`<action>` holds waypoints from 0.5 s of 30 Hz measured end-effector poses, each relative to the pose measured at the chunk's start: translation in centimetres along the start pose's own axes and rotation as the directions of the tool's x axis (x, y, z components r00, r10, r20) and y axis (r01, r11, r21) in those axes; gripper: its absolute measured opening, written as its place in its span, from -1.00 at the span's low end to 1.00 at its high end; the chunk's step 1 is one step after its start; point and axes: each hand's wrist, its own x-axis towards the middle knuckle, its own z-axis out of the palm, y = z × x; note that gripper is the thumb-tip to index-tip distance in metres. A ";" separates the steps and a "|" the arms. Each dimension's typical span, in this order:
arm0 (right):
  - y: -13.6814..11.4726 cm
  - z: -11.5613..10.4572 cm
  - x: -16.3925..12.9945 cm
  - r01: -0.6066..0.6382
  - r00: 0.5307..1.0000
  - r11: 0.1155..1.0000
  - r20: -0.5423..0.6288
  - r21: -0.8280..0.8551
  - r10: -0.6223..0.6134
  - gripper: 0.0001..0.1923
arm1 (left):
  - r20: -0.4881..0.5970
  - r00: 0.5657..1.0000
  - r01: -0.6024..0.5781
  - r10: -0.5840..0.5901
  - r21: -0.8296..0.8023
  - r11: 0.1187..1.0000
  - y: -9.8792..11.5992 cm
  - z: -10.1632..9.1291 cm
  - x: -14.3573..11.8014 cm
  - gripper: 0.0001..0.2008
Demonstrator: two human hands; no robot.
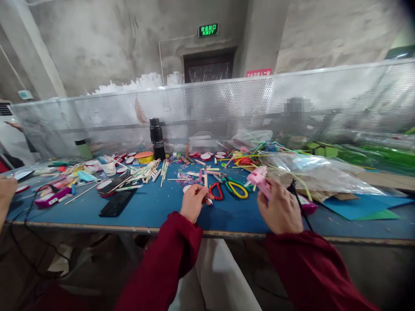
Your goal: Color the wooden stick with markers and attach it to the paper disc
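My right hand grips a pink glue gun with its nozzle pointing up and left; a black cord runs from it over my wrist. My left hand is closed on a pale craft stick that stands upright above the blue table. Both sleeves are dark red. Between the hands lie red-handled scissors and yellow-handled scissors.
A black phone lies left of my left hand. Craft sticks, round lids and a black bottle sit further back. A clear plastic bag and coloured paper lie right. Another person's hand shows at far left. A perforated screen backs the table.
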 end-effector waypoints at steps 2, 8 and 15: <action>-0.7 -1.1 -0.5 -0.040 0.998 0.973 -0.043 0.227 0.051 -0.57 | 0.011 1.000 -0.019 0.019 0.012 1.000 -0.2 0.4 0.1 -0.62; -4.7 -2.3 -3.9 -0.073 0.996 0.821 0.008 0.566 0.084 -0.61 | 0.050 0.998 -0.034 0.031 0.057 0.998 -0.7 0.5 0.0 -0.64; -6.6 -1.1 -5.2 -0.080 0.994 0.775 0.103 0.626 0.020 -0.65 | 0.073 0.997 -0.026 0.020 0.071 0.997 -0.9 0.4 -0.1 -0.75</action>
